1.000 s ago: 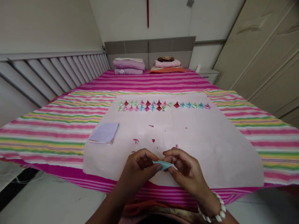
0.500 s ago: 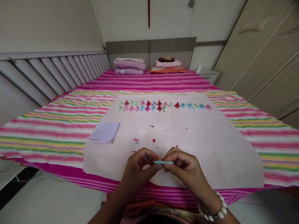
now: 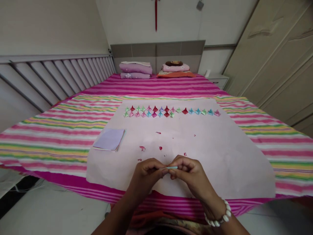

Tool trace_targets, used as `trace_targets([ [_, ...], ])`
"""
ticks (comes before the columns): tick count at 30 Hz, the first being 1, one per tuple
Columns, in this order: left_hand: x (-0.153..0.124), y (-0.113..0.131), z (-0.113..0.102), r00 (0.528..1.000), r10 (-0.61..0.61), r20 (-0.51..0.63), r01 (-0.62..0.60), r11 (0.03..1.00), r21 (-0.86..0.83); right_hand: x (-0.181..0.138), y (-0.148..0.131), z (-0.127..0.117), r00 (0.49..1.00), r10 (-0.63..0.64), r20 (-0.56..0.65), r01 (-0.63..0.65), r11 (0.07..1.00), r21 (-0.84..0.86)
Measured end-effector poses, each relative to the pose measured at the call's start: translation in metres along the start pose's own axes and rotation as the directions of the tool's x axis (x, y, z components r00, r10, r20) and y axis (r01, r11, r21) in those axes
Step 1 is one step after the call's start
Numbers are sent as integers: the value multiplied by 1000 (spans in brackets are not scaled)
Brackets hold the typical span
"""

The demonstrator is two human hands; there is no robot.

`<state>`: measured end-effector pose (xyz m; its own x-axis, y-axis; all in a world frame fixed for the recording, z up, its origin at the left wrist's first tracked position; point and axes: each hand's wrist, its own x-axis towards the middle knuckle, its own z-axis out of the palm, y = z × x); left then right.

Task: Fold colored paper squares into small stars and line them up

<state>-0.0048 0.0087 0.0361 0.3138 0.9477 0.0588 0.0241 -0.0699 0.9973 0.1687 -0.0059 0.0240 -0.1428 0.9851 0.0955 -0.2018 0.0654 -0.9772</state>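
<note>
Between my fingertips is a small piece of folded light-blue paper [image 3: 172,167], seen edge-on as a thin strip. My left hand [image 3: 149,174] pinches its left end between thumb and fingers. On the other end, my right hand [image 3: 189,173] closes with thumb and forefinger; a white bead bracelet circles that wrist. Both hands are just above the near part of a pale sheet [image 3: 220,163]. The fingers cover much of the paper, so its full shape is hidden. Beyond them, two rows of small folded paper pieces [image 3: 154,114] in several colours stand on the sheet.
A stack of square paper [image 3: 109,139], lilac on top, lies at the sheet's left. Small red marks or scraps [image 3: 142,148] dot the middle. The sheet rests on a striped bed cover [image 3: 61,130]. Folded bedding [image 3: 135,68] sits by the headboard; a metal rail [image 3: 73,65] runs along the left.
My fingers have drawn closer together on the light-blue paper, and less of its edge shows. The left fingers now cover its left end. The things on the sheet have stayed put.
</note>
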Motion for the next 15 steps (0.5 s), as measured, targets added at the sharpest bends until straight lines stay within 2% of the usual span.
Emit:
trace_targets([
  [2, 3, 0, 2, 999, -48, 19, 49, 999, -21, 2, 4, -1, 998, 69, -9, -68, 995, 74],
  [4, 5, 1, 5, 995, -89, 38, 89, 996, -2, 4, 5, -1, 996, 85, -21, -83, 993, 87],
  [8, 9, 4, 6, 995, -95, 35, 90, 989, 119, 4, 2, -1, 998, 54, -38, -52, 998, 40],
  [15, 16, -8, -1, 959, -213, 188, 197, 975, 100, 6, 3, -6, 993, 113, 42, -109, 991, -82],
])
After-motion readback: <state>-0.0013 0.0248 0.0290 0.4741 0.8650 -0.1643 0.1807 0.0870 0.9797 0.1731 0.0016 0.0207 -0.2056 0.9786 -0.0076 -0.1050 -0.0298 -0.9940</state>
